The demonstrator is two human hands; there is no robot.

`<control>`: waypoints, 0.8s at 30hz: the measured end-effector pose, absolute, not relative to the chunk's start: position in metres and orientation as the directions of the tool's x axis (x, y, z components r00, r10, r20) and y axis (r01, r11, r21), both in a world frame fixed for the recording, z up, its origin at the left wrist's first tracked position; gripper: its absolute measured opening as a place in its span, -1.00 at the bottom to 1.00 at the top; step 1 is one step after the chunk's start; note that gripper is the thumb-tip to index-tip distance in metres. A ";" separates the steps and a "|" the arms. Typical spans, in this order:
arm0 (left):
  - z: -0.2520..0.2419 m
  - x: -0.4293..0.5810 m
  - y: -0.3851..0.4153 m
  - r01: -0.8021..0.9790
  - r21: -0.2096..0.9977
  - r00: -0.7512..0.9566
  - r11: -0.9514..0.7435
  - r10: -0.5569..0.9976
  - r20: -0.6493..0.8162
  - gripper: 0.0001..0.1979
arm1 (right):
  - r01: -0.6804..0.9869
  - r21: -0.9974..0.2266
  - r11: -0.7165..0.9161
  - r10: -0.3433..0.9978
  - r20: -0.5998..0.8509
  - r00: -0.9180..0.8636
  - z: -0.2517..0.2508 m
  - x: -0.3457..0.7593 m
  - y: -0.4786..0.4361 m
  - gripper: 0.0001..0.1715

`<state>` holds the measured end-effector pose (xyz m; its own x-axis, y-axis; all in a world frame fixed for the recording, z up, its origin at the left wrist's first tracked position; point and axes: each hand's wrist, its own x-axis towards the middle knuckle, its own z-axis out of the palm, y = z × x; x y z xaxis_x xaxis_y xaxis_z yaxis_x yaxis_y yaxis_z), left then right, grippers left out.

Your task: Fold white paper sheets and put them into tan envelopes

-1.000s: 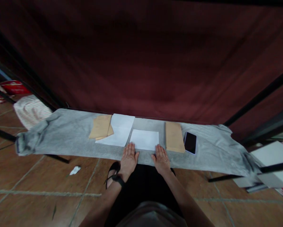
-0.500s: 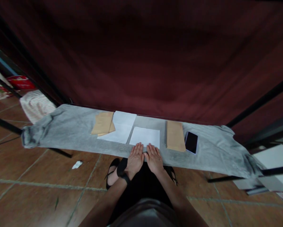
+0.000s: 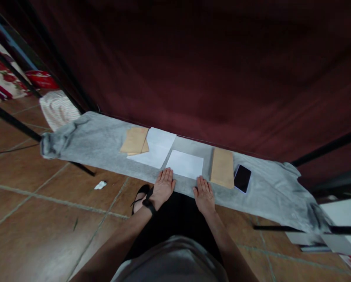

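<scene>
A white folded sheet of paper [image 3: 185, 164] lies flat on the grey cloth in front of me. My left hand [image 3: 164, 184] rests palm down at its near left corner, fingers stretched out. At its near right corner my right hand [image 3: 204, 194] lies flat, fingers extended, between the paper and a stack of brown envelopes [image 3: 222, 167]. Neither hand holds anything. To the left is a larger white sheet [image 3: 156, 149] with a crease across it. Several brown envelopes [image 3: 135, 140] partly cover its left side.
A grey cloth [image 3: 96, 137] covers the narrow table. A phone [image 3: 242, 178] with a dark screen lies right of the envelope stack. Behind the table hangs a dark red curtain [image 3: 193, 78]. Black metal poles [image 3: 13, 119] flank both ends. A crumpled white scrap [image 3: 100, 185] is on the tiled floor.
My hands have moved apart along the paper's near edge, the left one leftward and the right one rightward. The head view has tilted; the papers and envelopes stay in place.
</scene>
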<state>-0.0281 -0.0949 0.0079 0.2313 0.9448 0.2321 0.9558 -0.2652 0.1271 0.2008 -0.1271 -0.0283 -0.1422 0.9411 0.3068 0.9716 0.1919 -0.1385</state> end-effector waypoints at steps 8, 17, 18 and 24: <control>0.004 0.003 -0.102 0.811 0.178 0.520 -0.557 0.826 0.216 -0.50 | 0.969 -0.173 0.177 0.961 0.242 -0.133 -0.024 0.201 -0.127 -0.32; 0.005 0.004 -0.103 0.785 0.181 0.559 -0.592 0.803 0.207 -0.47 | 0.962 -0.213 0.172 0.964 0.239 -0.119 -0.020 0.202 -0.123 -0.39; 0.005 0.005 -0.103 0.788 0.175 0.560 -0.590 0.805 0.194 -0.47 | 0.960 -0.226 0.167 0.966 0.234 -0.113 -0.018 0.201 -0.118 -0.42; 0.003 0.008 -0.104 0.797 0.141 0.572 -0.588 0.809 0.137 -0.41 | 0.941 -0.260 0.218 0.969 0.170 -0.177 0.004 0.193 -0.063 -0.46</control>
<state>0.0084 -0.1045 0.0035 0.5721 0.8087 0.1370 0.7968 -0.5875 0.1409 0.1930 -0.0631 0.0041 -0.1774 0.9693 0.1701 0.9408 0.2178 -0.2598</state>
